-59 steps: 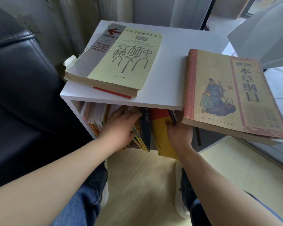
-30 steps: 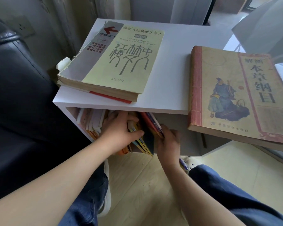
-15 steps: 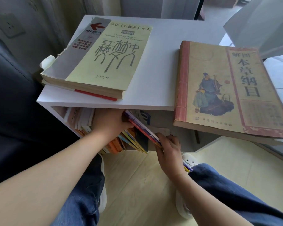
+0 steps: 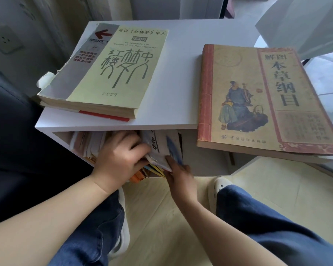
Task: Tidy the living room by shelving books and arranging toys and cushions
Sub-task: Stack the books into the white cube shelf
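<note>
While aslant, books (image 4: 159, 148) between clutching left hand (image 4: 119, 160) and right hand (image 4: 181, 176), grip indiscernible.

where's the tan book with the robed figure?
Head view, right side: the tan book lies flat on the white shelf top, overhanging its front edge, right of the yellow-green book.

Shelf unit (image 4: 173, 77): smooth matt white board. Tan book (image 4: 258, 100), right: worn matt paper cover. Floor (image 4: 161, 217): pale wood-look.
</note>
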Demonstrator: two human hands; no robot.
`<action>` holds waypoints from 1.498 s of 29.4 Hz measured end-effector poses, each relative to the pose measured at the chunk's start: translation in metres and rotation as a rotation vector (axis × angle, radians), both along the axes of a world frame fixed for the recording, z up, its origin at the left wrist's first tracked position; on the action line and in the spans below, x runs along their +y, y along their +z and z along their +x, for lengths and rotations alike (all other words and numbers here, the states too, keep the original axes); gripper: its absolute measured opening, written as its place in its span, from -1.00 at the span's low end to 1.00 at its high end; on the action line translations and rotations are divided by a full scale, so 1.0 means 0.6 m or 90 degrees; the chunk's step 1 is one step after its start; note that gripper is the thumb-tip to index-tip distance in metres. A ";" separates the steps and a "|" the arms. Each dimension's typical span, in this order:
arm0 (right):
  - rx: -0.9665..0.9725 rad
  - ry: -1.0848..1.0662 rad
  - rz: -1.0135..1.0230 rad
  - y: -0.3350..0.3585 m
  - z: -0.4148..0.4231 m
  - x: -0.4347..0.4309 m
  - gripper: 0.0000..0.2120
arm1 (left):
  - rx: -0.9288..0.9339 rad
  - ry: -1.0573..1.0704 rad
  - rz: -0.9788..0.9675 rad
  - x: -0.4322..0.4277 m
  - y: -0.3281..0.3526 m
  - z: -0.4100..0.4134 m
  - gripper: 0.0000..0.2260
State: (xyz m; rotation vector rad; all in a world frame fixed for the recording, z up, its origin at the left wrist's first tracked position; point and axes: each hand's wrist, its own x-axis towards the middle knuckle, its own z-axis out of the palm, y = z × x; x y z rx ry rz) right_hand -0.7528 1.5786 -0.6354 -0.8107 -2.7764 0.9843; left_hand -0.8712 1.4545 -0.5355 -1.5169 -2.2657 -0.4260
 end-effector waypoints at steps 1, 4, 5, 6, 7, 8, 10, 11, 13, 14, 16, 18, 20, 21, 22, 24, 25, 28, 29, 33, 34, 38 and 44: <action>-0.005 -0.003 -0.015 -0.004 0.000 -0.005 -0.57 | -0.038 0.006 -0.013 -0.002 -0.005 0.001 -0.74; 0.011 -0.025 -0.066 -0.018 -0.017 -0.006 -0.59 | -0.157 0.107 -0.108 0.000 -0.007 0.003 -0.45; 0.015 -0.020 -0.096 -0.021 -0.021 -0.005 -0.60 | -0.208 0.145 -0.134 0.004 -0.007 0.004 -0.40; 0.020 -0.019 -0.127 -0.022 -0.024 -0.003 -0.61 | -0.250 0.169 -0.149 0.008 -0.006 0.004 -0.39; 0.016 -0.020 -0.156 -0.017 -0.025 0.000 -0.60 | -0.260 0.174 -0.148 0.013 -0.008 0.003 -0.40; 0.009 -0.025 -0.196 -0.015 -0.025 0.004 -0.59 | -0.242 0.173 -0.150 0.017 -0.012 0.001 -0.44; -0.011 -0.051 -0.280 -0.017 -0.022 0.008 -0.55 | -0.208 0.171 -0.161 0.023 -0.019 -0.004 -0.51; -0.027 -0.062 -0.302 -0.020 -0.021 0.009 -0.54 | -0.202 0.167 -0.166 0.024 -0.021 -0.006 -0.53; -0.053 -0.064 -0.282 -0.026 -0.022 0.006 -0.54 | -0.184 0.159 -0.163 0.024 -0.024 -0.007 -0.55; -0.062 -0.051 -0.256 -0.028 -0.024 0.003 -0.52 | -0.166 0.158 -0.152 0.023 -0.026 -0.007 -0.57; -0.056 -0.042 -0.235 -0.032 -0.030 -0.002 -0.47 | -0.111 0.150 -0.111 0.023 -0.031 -0.007 -0.62; -0.044 -0.052 -0.241 -0.032 -0.036 -0.002 -0.39 | -0.073 0.144 -0.068 0.022 -0.034 -0.005 -0.70; -0.060 -0.042 -0.222 -0.031 -0.042 0.000 -0.37 | -0.052 0.143 -0.037 0.021 -0.039 -0.003 -0.74; -0.073 -0.037 -0.212 -0.030 -0.042 0.001 -0.38 | -0.049 0.145 -0.031 0.020 -0.039 -0.001 -0.74; -0.081 -0.038 -0.206 -0.032 -0.044 0.000 -0.40 | -0.048 0.149 -0.024 0.018 -0.040 0.000 -0.73; -0.096 -0.043 -0.185 -0.034 -0.040 0.001 -0.48 | -0.059 0.152 -0.004 0.015 -0.041 0.007 -0.67; -0.099 -0.039 -0.171 -0.034 -0.037 0.002 -0.49 | -0.073 0.150 0.007 0.012 -0.041 0.012 -0.62; -0.080 0.014 -0.129 -0.023 -0.017 0.007 -0.41 | -0.108 0.136 0.045 -0.002 -0.036 0.032 -0.46; -0.062 0.031 -0.123 -0.018 -0.009 0.009 -0.40 | -0.119 0.129 0.045 -0.008 -0.034 0.039 -0.42; 0.009 0.070 -0.098 -0.016 0.002 0.014 -0.39 | -0.164 0.097 0.018 -0.017 -0.036 0.037 -0.29; 0.014 0.071 -0.103 -0.019 -0.002 0.015 -0.39 | -0.193 0.105 0.005 -0.015 -0.037 0.033 -0.31; 0.028 0.064 -0.185 -0.032 -0.017 0.021 -0.43 | -0.258 0.158 -0.009 -0.002 -0.035 0.019 -0.40; 0.020 0.036 -0.177 -0.055 -0.022 0.027 -0.49 | -0.157 0.153 0.006 0.005 -0.034 0.012 -0.50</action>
